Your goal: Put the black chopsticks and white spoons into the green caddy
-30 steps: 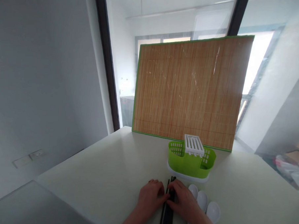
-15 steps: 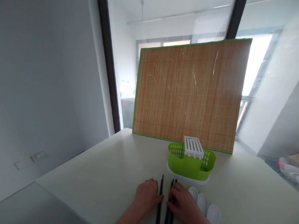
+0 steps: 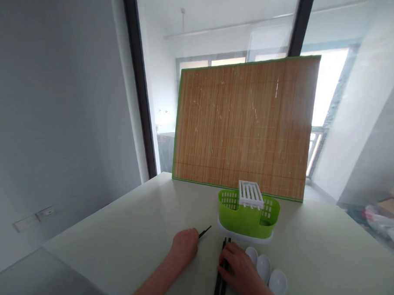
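Note:
Black chopsticks (image 3: 205,231) poke out of my closed left hand (image 3: 185,246), tilted up to the right over the table's middle. My right hand (image 3: 235,266) has its fingers round other black chopsticks (image 3: 217,284), which lie lengthwise on the table near the front edge. Beside and partly under my right wrist are white spoons (image 3: 278,283), bowls facing up. Beyond the hands stands a green basket (image 3: 242,220) with perforated sides, on a white base tray (image 3: 245,237). A white slatted rack (image 3: 250,194) sits over its middle.
Behind the basket, a bamboo mat board (image 3: 243,128) with green edging stands upright on the white table (image 3: 148,215). A glass partition with dark frames rises behind it. A grey wall is at the left.
My left hand has moved left with its chopsticks, which have turned from lengthwise to slanting. My right hand stays at the other chopsticks. The view has shifted slightly.

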Available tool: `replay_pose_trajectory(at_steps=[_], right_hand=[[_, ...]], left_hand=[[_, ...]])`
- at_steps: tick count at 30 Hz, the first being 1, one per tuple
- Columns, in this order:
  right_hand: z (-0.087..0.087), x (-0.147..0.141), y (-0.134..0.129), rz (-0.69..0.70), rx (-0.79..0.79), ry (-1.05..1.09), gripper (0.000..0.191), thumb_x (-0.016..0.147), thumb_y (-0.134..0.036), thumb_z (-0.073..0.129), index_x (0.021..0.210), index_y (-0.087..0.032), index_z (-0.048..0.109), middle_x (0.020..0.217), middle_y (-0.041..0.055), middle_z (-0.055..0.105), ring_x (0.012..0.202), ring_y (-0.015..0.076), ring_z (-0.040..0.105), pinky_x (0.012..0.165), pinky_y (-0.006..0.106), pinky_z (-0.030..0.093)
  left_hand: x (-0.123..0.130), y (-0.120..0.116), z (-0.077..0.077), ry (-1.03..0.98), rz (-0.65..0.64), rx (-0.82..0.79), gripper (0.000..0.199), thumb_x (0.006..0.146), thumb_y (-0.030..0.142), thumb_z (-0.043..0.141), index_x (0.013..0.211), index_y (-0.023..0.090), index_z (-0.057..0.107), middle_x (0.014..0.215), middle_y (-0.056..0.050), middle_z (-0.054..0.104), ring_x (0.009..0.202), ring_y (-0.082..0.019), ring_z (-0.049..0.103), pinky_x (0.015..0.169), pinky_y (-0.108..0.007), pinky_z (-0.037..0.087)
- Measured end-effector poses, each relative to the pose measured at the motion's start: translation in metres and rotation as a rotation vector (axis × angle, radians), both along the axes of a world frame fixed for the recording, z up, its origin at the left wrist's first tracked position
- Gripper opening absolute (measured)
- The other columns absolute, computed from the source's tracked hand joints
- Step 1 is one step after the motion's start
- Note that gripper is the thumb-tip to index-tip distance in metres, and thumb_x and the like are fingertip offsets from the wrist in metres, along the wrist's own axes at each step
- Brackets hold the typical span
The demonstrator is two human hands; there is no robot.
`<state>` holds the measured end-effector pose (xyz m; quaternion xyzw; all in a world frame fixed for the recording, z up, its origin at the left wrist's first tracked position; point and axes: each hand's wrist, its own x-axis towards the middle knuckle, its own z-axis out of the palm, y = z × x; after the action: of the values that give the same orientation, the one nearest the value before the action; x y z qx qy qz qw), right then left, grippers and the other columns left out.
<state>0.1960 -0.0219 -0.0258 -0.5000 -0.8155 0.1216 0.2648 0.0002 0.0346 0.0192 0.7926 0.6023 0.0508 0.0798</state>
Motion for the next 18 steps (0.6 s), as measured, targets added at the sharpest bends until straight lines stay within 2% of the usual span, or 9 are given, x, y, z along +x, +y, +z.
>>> replay_pose_trajectory(at_steps=[5,8,11,14,16,18], right_hand=[[0.0,-0.001,0.0,-0.009,0.0,-0.028,0.014,0.071,-0.012,0.059,0.081,-0.022,0.057,0.088,0.0001,0.054,0.087,0.0178,0.051,0.074,0.027,0.037],[0.0,-0.001,0.0,-0.006,0.011,-0.022,0.014,0.071,-0.012,0.058,0.081,-0.022,0.058,0.088,0.0006,0.055,0.087,0.0181,0.052,0.075,0.027,0.037],[0.001,-0.001,0.0,-0.005,0.01,0.018,0.026,0.07,-0.014,0.059,0.094,-0.023,0.06,0.092,0.0016,0.056,0.089,0.0194,0.052,0.077,0.029,0.038],[0.002,-0.003,-0.001,-0.008,-0.018,0.105,0.052,0.067,-0.017,0.063,0.118,-0.023,0.052,0.089,0.0015,0.058,0.083,0.019,0.054,0.076,0.029,0.04],[0.002,-0.005,-0.001,-0.011,-0.045,0.166,0.062,0.066,-0.019,0.065,0.125,-0.021,0.046,0.083,-0.0003,0.058,0.075,0.0173,0.054,0.071,0.028,0.041],[0.002,-0.007,-0.001,-0.006,-0.074,0.207,0.062,0.067,-0.021,0.065,0.126,-0.021,0.046,0.077,-0.0026,0.057,0.067,0.0152,0.053,0.064,0.025,0.04]], left_hand=[[-0.003,0.005,0.0,0.032,-0.048,0.081,0.027,0.069,0.008,0.043,0.086,0.013,0.063,0.09,-0.013,0.066,0.09,-0.025,0.061,0.077,-0.033,0.044],[-0.004,0.006,0.014,-0.049,-0.1,0.143,0.023,0.069,0.011,0.045,0.08,0.016,0.064,0.084,-0.007,0.065,0.083,-0.021,0.061,0.074,-0.028,0.043],[-0.002,0.003,0.035,-0.36,-0.196,0.169,0.02,0.072,0.016,0.046,0.08,0.018,0.064,0.073,-0.001,0.062,0.066,-0.014,0.059,0.064,-0.023,0.044],[0.007,-0.003,0.052,-0.742,-0.256,0.059,0.021,0.077,0.022,0.046,0.088,0.017,0.063,0.065,0.003,0.056,0.049,-0.009,0.054,0.05,-0.02,0.044],[0.015,-0.007,0.056,-0.93,-0.264,-0.005,0.022,0.078,0.026,0.049,0.092,0.016,0.063,0.064,0.004,0.054,0.046,-0.008,0.053,0.045,-0.019,0.045],[0.024,-0.012,0.055,-1.061,-0.251,-0.023,0.022,0.078,0.028,0.052,0.092,0.015,0.062,0.064,0.003,0.055,0.046,-0.009,0.055,0.044,-0.019,0.046]])
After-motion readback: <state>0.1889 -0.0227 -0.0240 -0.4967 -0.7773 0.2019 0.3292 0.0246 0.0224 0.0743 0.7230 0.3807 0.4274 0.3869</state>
